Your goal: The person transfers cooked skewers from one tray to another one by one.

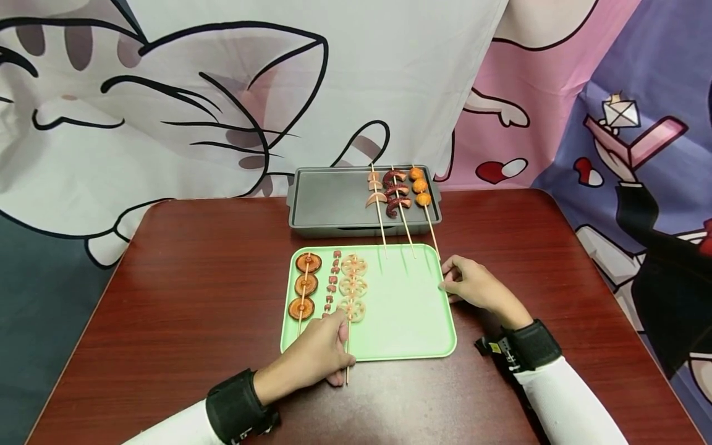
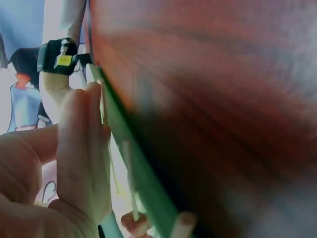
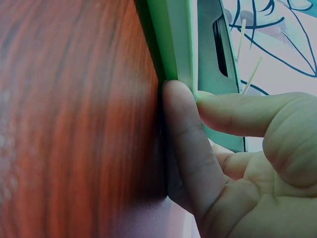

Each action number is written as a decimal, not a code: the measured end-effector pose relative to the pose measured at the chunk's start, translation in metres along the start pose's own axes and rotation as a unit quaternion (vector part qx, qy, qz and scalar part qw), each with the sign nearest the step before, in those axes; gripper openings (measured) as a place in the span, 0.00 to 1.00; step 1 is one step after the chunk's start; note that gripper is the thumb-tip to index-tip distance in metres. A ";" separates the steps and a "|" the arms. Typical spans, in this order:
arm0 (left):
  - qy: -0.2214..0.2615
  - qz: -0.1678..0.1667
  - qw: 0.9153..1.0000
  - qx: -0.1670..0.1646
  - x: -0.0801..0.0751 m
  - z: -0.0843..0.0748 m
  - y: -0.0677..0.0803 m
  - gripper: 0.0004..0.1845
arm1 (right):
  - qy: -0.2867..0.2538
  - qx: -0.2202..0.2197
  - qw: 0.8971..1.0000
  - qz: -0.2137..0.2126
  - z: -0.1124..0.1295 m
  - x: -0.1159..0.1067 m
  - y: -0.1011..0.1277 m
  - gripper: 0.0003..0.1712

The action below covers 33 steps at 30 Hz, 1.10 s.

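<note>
Six skewers from where I stand, three to each holder. On the green tray [image 1: 406, 309] I count the mushroom skewer [image 1: 306, 284] with three slices, the meat skewer [image 1: 332, 279] with at least seven small bits, its lower end hidden by a hand, and the lotus skewer [image 1: 358, 286] with three slices. In the grey pan [image 1: 334, 198] lie the pale skewer [image 1: 376, 198], whose pieces I can't count surely, the tentacle skewer [image 1: 397, 189] with three pieces and the ball skewer [image 1: 419, 185] with three balls.

The left hand [image 1: 314, 352] is pinched narrow on the lotus skewer's stick, at the tray's near rim; that stick pokes out past the rim over the table [image 1: 167, 309]. The right hand [image 1: 475, 284] pinches the tray's right rim, thumb on the edge.

The pan stands just behind the tray, by the table's back edge. Its three sticks cross the pan's front rim and reach forward above the tray's far side, the ball stick ending near the right hand. A broad stretch of green separates the lotus slices from the right rim, and bare wood runs wide on both sides.
</note>
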<state>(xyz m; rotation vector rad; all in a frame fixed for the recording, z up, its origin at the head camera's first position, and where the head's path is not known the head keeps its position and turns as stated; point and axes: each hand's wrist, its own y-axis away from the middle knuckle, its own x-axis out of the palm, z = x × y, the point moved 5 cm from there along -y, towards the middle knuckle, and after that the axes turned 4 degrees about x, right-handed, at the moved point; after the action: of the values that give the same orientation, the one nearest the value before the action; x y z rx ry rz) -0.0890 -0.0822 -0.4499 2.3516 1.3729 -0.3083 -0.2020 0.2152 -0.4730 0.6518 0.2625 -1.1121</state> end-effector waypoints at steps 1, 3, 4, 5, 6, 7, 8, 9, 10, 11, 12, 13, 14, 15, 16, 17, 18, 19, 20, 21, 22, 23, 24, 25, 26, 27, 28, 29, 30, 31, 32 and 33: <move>-0.005 -0.003 1.000 -0.002 -0.002 -0.002 0.000 0.18 | 0.000 0.000 1.000 0.000 0.000 0.000 0.000 0.15; -0.019 -0.017 1.000 -0.001 -0.011 -0.007 0.000 0.19 | 0.000 0.001 1.000 0.001 0.000 0.000 0.000 0.16; -0.027 -0.028 0.999 -0.001 -0.017 -0.011 0.001 0.18 | 0.001 0.002 1.000 0.000 0.000 0.000 0.000 0.16; -0.038 -0.043 0.998 0.002 -0.024 -0.015 0.001 0.18 | 0.001 0.003 1.000 0.001 0.000 0.000 0.000 0.16; -0.045 -0.062 0.997 0.007 -0.033 -0.018 0.002 0.17 | 0.002 0.004 1.000 0.001 0.000 0.000 0.000 0.16; -0.054 -0.082 0.995 0.013 -0.043 -0.022 0.003 0.17 | 0.003 0.003 1.000 0.001 0.000 0.000 0.000 0.16; -0.068 -0.106 0.992 0.024 -0.053 -0.025 0.004 0.16 | 0.003 0.004 1.000 0.001 -0.001 0.000 0.000 0.16; -0.080 -0.130 0.988 0.031 -0.064 -0.027 0.005 0.15 | 0.004 0.004 1.000 0.001 -0.001 0.000 0.000 0.16; -0.092 -0.151 0.984 0.037 -0.074 -0.028 0.006 0.13 | 0.003 0.004 1.000 0.001 -0.001 -0.001 0.001 0.16; -0.103 -0.172 0.979 0.043 -0.083 -0.028 0.007 0.12 | 0.002 0.004 1.000 0.001 -0.001 -0.001 0.001 0.16; -0.111 -0.189 0.975 0.047 -0.091 -0.026 0.008 0.12 | 0.001 0.003 1.000 0.001 -0.001 -0.001 0.001 0.16; -0.119 -0.203 0.971 0.046 -0.098 -0.024 0.009 0.11 | 0.000 0.002 1.000 0.002 -0.002 -0.001 0.001 0.16; -0.121 -0.214 0.968 0.046 -0.104 -0.021 0.009 0.10 | -0.001 0.001 1.000 0.002 -0.002 -0.002 0.001 0.16; -0.118 -0.220 0.968 0.041 -0.109 -0.017 0.010 0.10 | 0.000 0.001 1.000 0.002 -0.002 -0.002 0.000 0.16; -0.114 -0.223 0.967 0.035 -0.113 -0.013 0.011 0.09 | 0.000 0.001 1.000 0.002 -0.002 -0.002 0.000 0.16; -0.105 -0.226 0.968 0.030 -0.117 -0.009 0.011 0.09 | 0.000 0.001 1.000 0.002 -0.002 -0.002 0.000 0.16; -0.096 -0.227 0.969 0.025 -0.120 -0.005 0.011 0.10 | 0.001 0.001 1.000 0.003 -0.002 -0.002 0.000 0.16; -0.089 -0.229 0.969 0.020 -0.122 0.000 0.011 0.10 | 0.001 0.001 1.000 0.003 -0.002 -0.002 -0.001 0.16; -0.082 -0.230 0.970 0.015 -0.124 0.004 0.011 0.10 | 0.002 0.001 1.000 0.004 -0.002 -0.001 -0.001 0.16; -0.076 -0.231 0.970 0.011 -0.126 0.007 0.010 0.11 | 0.004 0.001 1.000 0.004 -0.002 -0.001 -0.001 0.16; -0.073 -0.231 0.970 0.006 -0.127 0.011 0.009 0.11 | 0.004 0.002 1.000 0.004 -0.002 -0.001 -0.001 0.15; -0.071 -0.232 0.970 0.002 -0.129 0.014 0.008 0.12 | 0.006 0.003 1.000 0.004 -0.002 -0.002 -0.001 0.15; -0.069 -0.233 0.970 -0.004 -0.130 0.018 0.008 0.14 | 0.008 0.003 1.000 0.004 -0.002 -0.002 -0.002 0.15; -0.067 -0.232 0.970 -0.010 -0.132 0.021 0.007 0.15 | 0.010 0.004 1.000 0.003 -0.003 -0.002 -0.002 0.15; -0.065 -0.229 0.971 -0.016 -0.132 0.024 0.006 0.17 | 0.011 0.005 1.000 0.003 -0.003 -0.002 -0.003 0.15; -0.062 -0.226 0.972 -0.022 -0.133 0.027 0.004 0.18 | 0.011 0.007 1.000 0.002 -0.003 -0.002 -0.003 0.15; -0.060 -0.223 0.973 -0.027 -0.133 0.030 0.003 0.19 | 0.011 0.008 1.000 0.002 -0.004 -0.002 -0.003 0.15; -0.054 -0.218 0.974 -0.033 -0.133 0.033 0.002 0.20 | 0.010 0.007 1.000 0.002 -0.004 -0.002 -0.003 0.15; -0.049 -0.214 0.975 -0.038 -0.133 0.036 0.000 0.21 | 0.009 0.007 1.000 0.002 -0.003 -0.002 -0.003 0.15; -0.045 -0.209 0.976 -0.043 -0.133 0.039 -0.001 0.22 | 0.008 0.007 1.000 0.002 -0.003 -0.002 -0.003 0.15; -0.041 -0.205 0.977 -0.049 -0.133 0.042 -0.002 0.22 | 0.008 0.006 1.000 0.002 -0.003 -0.002 -0.003 0.15; -0.037 -0.201 0.977 -0.054 -0.132 0.044 -0.004 0.23 | 0.008 0.004 1.000 0.003 -0.003 -0.001 -0.003 0.16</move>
<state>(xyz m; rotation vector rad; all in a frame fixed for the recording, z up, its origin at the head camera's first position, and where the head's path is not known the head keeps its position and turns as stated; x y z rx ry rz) -0.1570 -0.2037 -0.4400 1.9427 1.7747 -0.4181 -0.2046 0.2171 -0.4752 0.6690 0.2692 -1.1033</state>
